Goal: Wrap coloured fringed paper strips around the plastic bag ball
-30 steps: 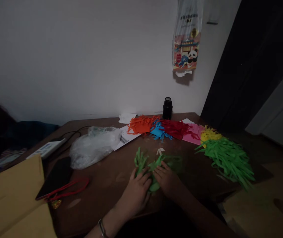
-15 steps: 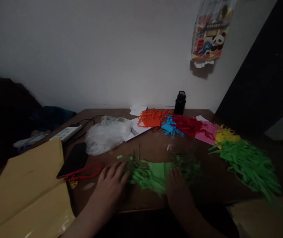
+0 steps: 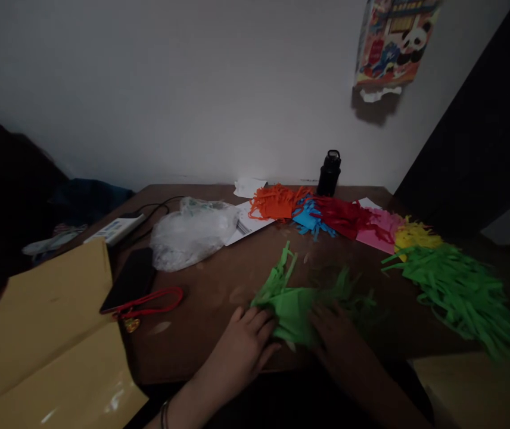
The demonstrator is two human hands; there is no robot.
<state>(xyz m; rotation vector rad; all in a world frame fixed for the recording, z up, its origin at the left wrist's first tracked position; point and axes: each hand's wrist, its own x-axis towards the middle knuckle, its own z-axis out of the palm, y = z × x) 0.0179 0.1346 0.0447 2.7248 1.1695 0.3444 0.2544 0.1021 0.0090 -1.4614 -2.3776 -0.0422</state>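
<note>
A piece of green fringed paper lies near the table's front edge, its plain middle flanked by cut strips. My left hand curls its fingers on the paper's left side, with the thumb lower down. On the opposite side my right hand holds the paper's right part; its fingertips are dim and partly smeared by motion. Strips at the upper left stick out away from me, and those at the right are blurred. A larger bunch of green paper strips lies apart from my hands on the right.
Along the back run orange, blue, red, pink and yellow fringed papers. A black bottle stands behind. On the left are a clear plastic bag, a phone with red cord, and a yellow envelope.
My left hand has moved right, from beside the strips onto the paper. The left strips now point away from me. The view has tilted slightly down.
</note>
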